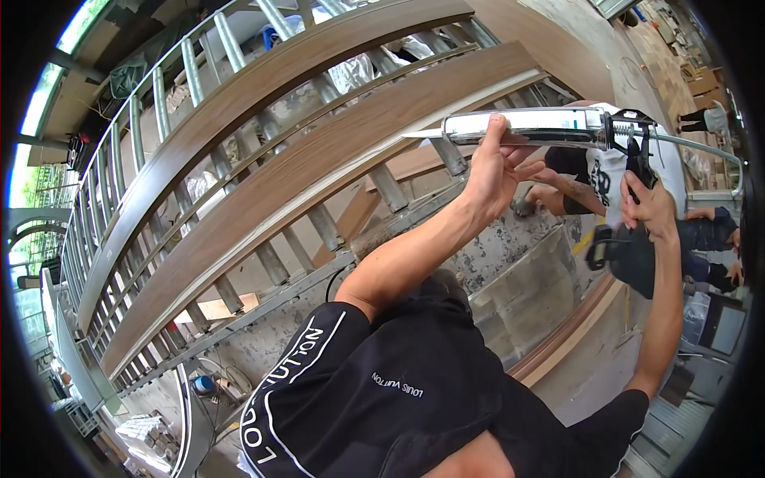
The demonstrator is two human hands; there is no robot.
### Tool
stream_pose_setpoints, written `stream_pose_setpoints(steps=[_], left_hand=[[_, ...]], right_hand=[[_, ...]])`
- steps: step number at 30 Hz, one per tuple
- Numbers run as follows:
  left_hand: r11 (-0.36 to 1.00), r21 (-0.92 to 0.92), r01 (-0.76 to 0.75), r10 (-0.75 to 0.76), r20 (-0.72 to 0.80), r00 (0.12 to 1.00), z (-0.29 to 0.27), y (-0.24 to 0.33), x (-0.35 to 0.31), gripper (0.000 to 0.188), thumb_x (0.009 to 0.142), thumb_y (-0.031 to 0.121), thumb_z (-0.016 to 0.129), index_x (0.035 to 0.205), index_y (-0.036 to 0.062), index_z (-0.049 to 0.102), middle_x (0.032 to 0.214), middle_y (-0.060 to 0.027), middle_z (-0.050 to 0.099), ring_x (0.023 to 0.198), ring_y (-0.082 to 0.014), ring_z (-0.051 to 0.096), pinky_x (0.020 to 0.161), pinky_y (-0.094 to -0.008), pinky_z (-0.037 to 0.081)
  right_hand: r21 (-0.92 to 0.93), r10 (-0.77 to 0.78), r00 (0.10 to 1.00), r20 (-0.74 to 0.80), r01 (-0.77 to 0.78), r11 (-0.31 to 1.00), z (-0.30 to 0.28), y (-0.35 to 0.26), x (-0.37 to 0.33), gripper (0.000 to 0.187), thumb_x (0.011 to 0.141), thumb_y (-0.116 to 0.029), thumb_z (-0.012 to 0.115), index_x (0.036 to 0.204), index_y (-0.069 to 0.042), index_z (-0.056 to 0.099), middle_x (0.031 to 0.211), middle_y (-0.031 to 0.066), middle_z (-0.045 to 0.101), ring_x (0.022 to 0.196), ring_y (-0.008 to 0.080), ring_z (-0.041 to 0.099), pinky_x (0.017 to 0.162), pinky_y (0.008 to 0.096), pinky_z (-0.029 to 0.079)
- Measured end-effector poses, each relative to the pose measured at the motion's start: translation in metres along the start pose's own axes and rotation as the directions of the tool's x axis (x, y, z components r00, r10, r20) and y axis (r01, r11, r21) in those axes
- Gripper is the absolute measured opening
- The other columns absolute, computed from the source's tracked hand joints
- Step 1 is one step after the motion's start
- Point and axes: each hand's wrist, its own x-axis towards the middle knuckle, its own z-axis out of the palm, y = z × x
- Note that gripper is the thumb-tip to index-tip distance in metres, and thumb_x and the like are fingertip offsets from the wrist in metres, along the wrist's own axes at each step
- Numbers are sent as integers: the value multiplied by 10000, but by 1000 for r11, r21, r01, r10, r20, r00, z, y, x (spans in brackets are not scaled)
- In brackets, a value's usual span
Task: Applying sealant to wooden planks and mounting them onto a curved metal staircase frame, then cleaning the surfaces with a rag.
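A caulking gun (542, 123) with a clear tube is held level in front of me. My left hand (494, 163) wraps the front of the tube from below. Further back, my right hand (649, 207) grips the black handle and trigger. The white nozzle (418, 134) points left and meets the pale lower edge of a long wood-look plank (319, 167). That plank is fixed on a grey metal bar frame (327, 227). A second wood-look plank (263, 88) runs above it.
Behind the gun, a person in a white printed shirt (607, 171) crouches on a speckled floor (510, 247). Other people are at the far right (713, 231). Loose boards (574, 334) lie below, and a railing and stacked materials (151, 430) are at lower left.
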Motion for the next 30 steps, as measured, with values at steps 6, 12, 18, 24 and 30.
stream_pose_setpoints(steps=[6,12,18,24,30], left_hand=[[999,30,43,-45,83,995,15,-21,36,569,1026,557,482,1223,26,533,1056,-108,656,1039,-232,664,844,-495,552],[998,49,47,-52,107,993,44,-48,80,604,1021,579,473,1263,29,541,1092,-109,663,1039,-250,644,935,-561,490],[992,105,73,-83,96,992,62,-79,133,535,1051,508,410,1324,55,489,1245,-152,602,1273,-313,536,1053,-668,393],[986,132,106,-116,68,991,84,-108,181,534,1055,495,410,1338,45,459,1269,-182,582,1282,-335,538,1054,-688,384],[977,179,119,-138,101,985,100,-131,216,534,1032,545,443,1240,62,539,1181,-118,625,1128,-239,604,1028,-650,389]], right_hand=[[-27,-39,997,-68,37,999,-34,9,9,235,957,-118,616,786,-30,482,564,26,433,379,125,420,375,274,345],[-64,-65,983,-171,54,996,-81,22,27,295,976,-186,637,765,-38,494,539,28,450,353,130,412,363,282,335],[-45,-25,986,-165,18,999,-122,42,51,377,1018,-264,591,731,-60,454,491,20,412,324,127,391,344,276,315],[-38,-21,978,-207,14,999,-158,58,70,410,1028,-303,583,721,-64,454,495,4,399,332,112,370,348,275,310],[-31,-38,971,-238,32,999,-189,72,77,438,1029,-339,581,705,-69,462,499,3,411,344,111,386,363,271,323]])
